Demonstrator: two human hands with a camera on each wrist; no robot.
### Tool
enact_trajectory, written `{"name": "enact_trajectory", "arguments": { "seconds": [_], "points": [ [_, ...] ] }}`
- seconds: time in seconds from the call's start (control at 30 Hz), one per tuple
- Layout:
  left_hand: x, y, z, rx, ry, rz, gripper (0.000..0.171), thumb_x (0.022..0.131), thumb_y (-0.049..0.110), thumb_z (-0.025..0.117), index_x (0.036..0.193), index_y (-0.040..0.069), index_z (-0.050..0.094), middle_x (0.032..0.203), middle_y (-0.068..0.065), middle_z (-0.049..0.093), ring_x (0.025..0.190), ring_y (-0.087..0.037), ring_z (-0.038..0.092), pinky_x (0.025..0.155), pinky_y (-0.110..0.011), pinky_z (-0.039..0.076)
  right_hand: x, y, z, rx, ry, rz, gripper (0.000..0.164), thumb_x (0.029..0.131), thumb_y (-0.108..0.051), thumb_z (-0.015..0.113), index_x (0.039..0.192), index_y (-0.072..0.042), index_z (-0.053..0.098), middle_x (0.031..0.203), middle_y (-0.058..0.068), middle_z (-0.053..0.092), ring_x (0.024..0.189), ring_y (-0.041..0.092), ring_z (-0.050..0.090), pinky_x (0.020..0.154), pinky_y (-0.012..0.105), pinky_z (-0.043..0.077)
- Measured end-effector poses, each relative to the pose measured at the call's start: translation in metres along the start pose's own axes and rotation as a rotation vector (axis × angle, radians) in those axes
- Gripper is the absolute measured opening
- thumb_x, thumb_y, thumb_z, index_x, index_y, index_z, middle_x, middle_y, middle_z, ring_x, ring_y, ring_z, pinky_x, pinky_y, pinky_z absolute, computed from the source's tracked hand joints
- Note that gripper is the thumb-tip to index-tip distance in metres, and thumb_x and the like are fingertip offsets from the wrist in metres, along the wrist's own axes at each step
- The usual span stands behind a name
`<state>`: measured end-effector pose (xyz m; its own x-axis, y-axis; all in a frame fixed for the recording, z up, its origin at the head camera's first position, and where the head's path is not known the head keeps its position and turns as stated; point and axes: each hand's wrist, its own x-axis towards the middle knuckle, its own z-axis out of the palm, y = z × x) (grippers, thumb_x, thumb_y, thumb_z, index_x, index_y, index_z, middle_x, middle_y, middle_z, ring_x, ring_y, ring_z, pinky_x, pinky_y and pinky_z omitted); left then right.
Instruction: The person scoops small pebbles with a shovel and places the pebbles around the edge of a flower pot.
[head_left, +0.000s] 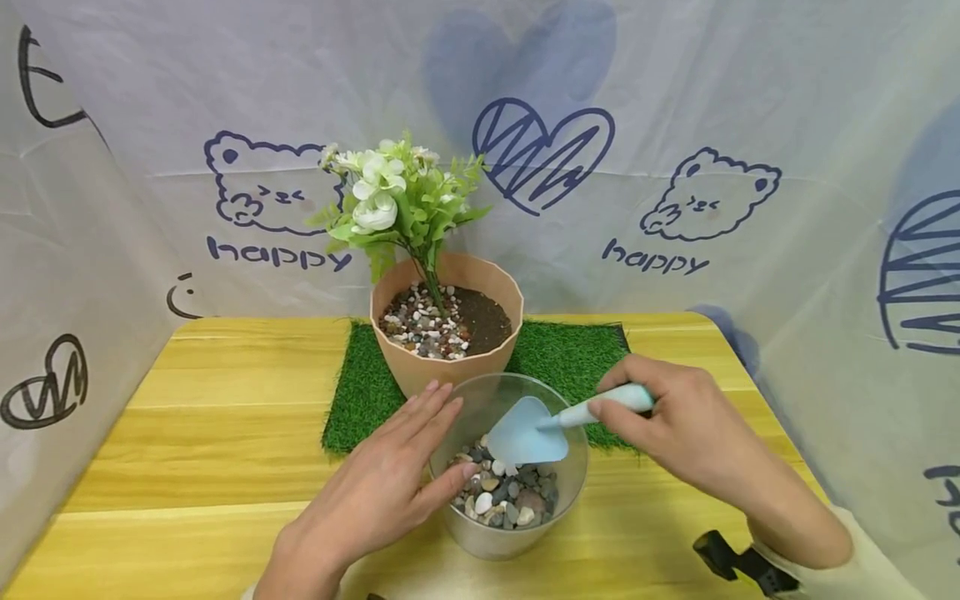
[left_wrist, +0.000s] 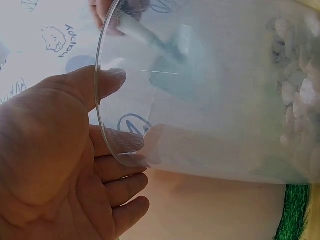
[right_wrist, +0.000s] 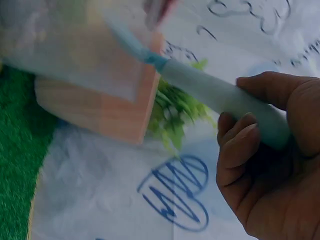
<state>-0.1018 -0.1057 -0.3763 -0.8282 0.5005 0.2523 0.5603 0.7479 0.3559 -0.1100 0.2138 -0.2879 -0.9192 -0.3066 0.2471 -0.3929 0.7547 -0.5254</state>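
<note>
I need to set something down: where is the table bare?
The table is bare between its left edge and the green mat; a smaller patch lies right of the mat, beyond the right hand. The middle is crowded: flowerpot, clear tub with stones, scoop and left hand.

On your yellow wood-grain table (head_left: 225,417): 1 green turf mat (head_left: 570,354), toward far edge; 1 clear bucket (head_left: 483,543), nearer you

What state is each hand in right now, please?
Left hand: open, touching the clear bucket near its top.
Right hand: closed, holding the blue trowel.
</note>
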Motion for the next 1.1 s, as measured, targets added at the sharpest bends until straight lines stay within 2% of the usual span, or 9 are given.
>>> {"name": "enact_trajectory", "arguments": {
  "seconds": [0.1, 0.2, 0.33, 0.43, 0.57, 0.73, 0.9, 1.1],
  "points": [
    [0.000, 0.000, 0.000, -0.005, 0.002, 0.000, 0.076, 0.104, 0.055, 0.059, 0.162, 0.008, 0.041, 0.170, -0.008, 0.034, 0.161, -0.023, 0.027, 0.130, -0.045, 0.027, 0.004, -0.006, 0.014, -0.083, -0.053, -0.080, 0.010, 0.096, -0.023, 0.078, 0.095, -0.023, 0.069, 0.073, -0.011, 0.054, 0.058, 0.004, 0.044, 0.049, 0.023, 0.043],
    [0.000, -0.001, 0.000, -0.006, 0.000, -0.006, 0.076, 0.104, 0.056, 0.059, 0.162, 0.009, 0.041, 0.171, -0.007, 0.034, 0.161, -0.022, 0.027, 0.130, -0.045, 0.027, 0.007, -0.008, 0.026, -0.210, -0.005, -0.251, 0.016, 0.094, -0.023, 0.080, 0.096, -0.020, 0.065, 0.079, -0.010, 0.056, 0.064, 0.005, 0.046, 0.053, 0.024, 0.046],
    [0.001, -0.001, 0.000, -0.007, 0.000, -0.009, 0.076, 0.104, 0.056, 0.058, 0.162, 0.010, 0.042, 0.170, -0.006, 0.035, 0.160, -0.022, 0.027, 0.130, -0.044, 0.028, 0.011, -0.008, 0.041, -0.397, 0.075, -0.504, 0.025, 0.091, -0.021, 0.081, 0.090, -0.015, 0.057, 0.077, -0.008, 0.054, 0.062, 0.007, 0.047, 0.050, 0.024, 0.047],
    [0.001, -0.001, 0.000, -0.006, 0.001, -0.005, 0.076, 0.104, 0.056, 0.059, 0.162, 0.009, 0.042, 0.170, -0.007, 0.035, 0.160, -0.022, 0.027, 0.130, -0.044, 0.028, 0.014, -0.006, 0.049, -0.493, 0.066, -0.577, 0.030, 0.091, -0.022, 0.081, 0.084, -0.015, 0.052, 0.072, -0.007, 0.047, 0.058, 0.008, 0.043, 0.047, 0.024, 0.045],
    [0.001, 0.000, 0.000, 0.002, 0.002, -0.002, 0.077, 0.105, 0.059, 0.055, 0.162, 0.009, 0.041, 0.170, -0.007, 0.035, 0.160, -0.022, 0.027, 0.130, -0.043, 0.028, 0.016, -0.005, 0.055, -0.500, 0.009, -0.544, 0.032, 0.093, -0.023, 0.079, 0.080, -0.016, 0.051, 0.067, -0.009, 0.043, 0.055, 0.006, 0.040, 0.045, 0.023, 0.042],
    [0.001, 0.000, 0.000, 0.003, 0.006, 0.002, 0.077, 0.105, 0.059, 0.054, 0.162, 0.008, 0.042, 0.170, -0.008, 0.035, 0.160, -0.023, 0.028, 0.130, -0.044, 0.029, 0.018, -0.005, 0.060, -0.395, -0.058, -0.384, 0.031, 0.096, -0.026, 0.076, 0.077, -0.018, 0.053, 0.066, -0.011, 0.044, 0.053, 0.004, 0.039, 0.046, 0.021, 0.039],
    [0.001, 0.000, 0.000, -0.003, 0.001, 0.001, 0.075, 0.106, 0.057, 0.054, 0.162, 0.008, 0.041, 0.171, -0.008, 0.034, 0.160, -0.023, 0.029, 0.129, -0.044, 0.030, 0.021, -0.008, 0.066, -0.302, -0.102, -0.239, 0.023, 0.097, -0.026, 0.075, 0.082, -0.015, 0.062, 0.065, -0.012, 0.048, 0.054, 0.003, 0.043, 0.047, 0.019, 0.039],
    [0.000, 0.000, 0.000, -0.003, -0.002, 0.004, 0.074, 0.106, 0.054, 0.057, 0.162, 0.008, 0.043, 0.170, -0.009, 0.035, 0.159, -0.024, 0.030, 0.129, -0.045, 0.031, 0.025, -0.012, 0.072, -0.262, -0.132, -0.106, 0.020, 0.095, -0.027, 0.078, 0.085, -0.012, 0.071, 0.063, -0.010, 0.056, 0.053, 0.005, 0.050, 0.047, 0.022, 0.043]
  ]
}}
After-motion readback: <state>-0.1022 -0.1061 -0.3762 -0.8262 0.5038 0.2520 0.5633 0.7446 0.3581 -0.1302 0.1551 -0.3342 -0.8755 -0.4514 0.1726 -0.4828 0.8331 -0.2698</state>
